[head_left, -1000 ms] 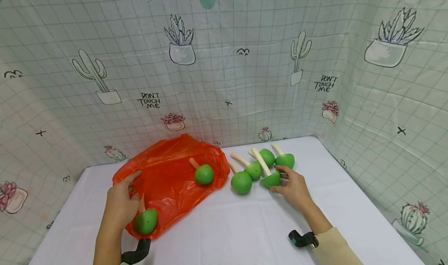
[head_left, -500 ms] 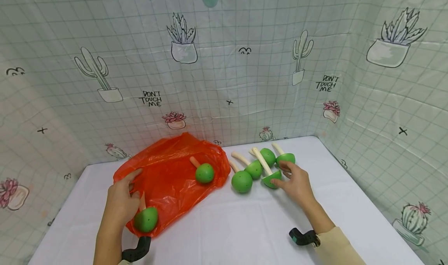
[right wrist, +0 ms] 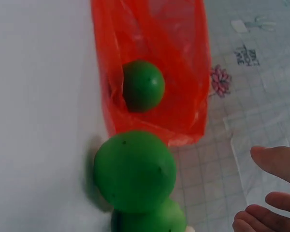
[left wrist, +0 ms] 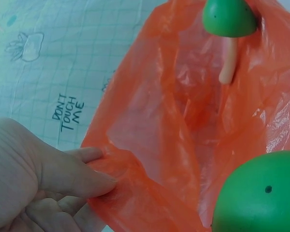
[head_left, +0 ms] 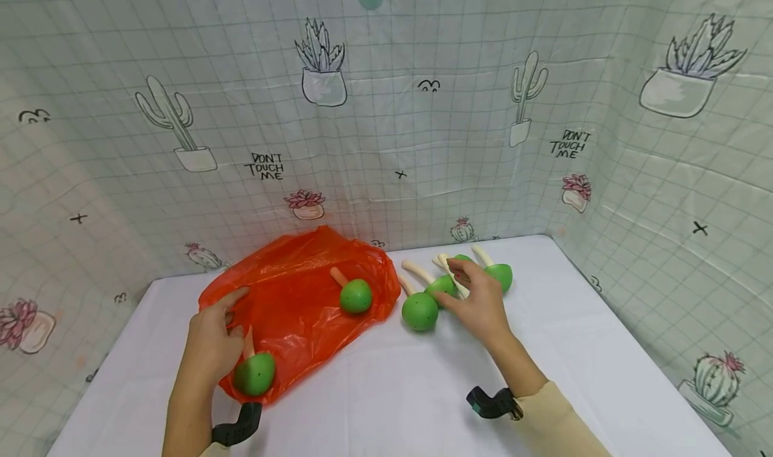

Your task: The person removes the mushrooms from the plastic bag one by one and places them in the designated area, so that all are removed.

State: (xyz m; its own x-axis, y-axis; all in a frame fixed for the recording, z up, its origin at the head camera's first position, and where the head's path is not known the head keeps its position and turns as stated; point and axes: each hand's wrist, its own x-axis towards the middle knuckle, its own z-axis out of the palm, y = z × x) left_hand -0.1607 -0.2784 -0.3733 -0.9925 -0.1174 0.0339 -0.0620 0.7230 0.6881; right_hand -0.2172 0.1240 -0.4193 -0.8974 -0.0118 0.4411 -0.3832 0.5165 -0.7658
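My left hand pinches the rim of a red plastic bag between thumb and fingers, at the bag's left side. Inside the bag lie two toy mushrooms with green caps: one green mushroom at the right and another green mushroom near my left wrist. My right hand hovers over a cluster of several similar mushrooms, thumb and fingers apart, holding nothing. The cluster's front green mushroom sits left of my thumb. Behind my fingers, a pale stem shows, its cap hidden by the hand.
A white cloth covers the table. Patterned fabric rises behind it and at both sides. At the cluster's far right lies a green mushroom. Each wrist carries a black camera.
My right hand has moved left, from the cap of the mushroom it was touching to over the middle of the cluster. My left hand stays on the bag; the view has shifted slightly.
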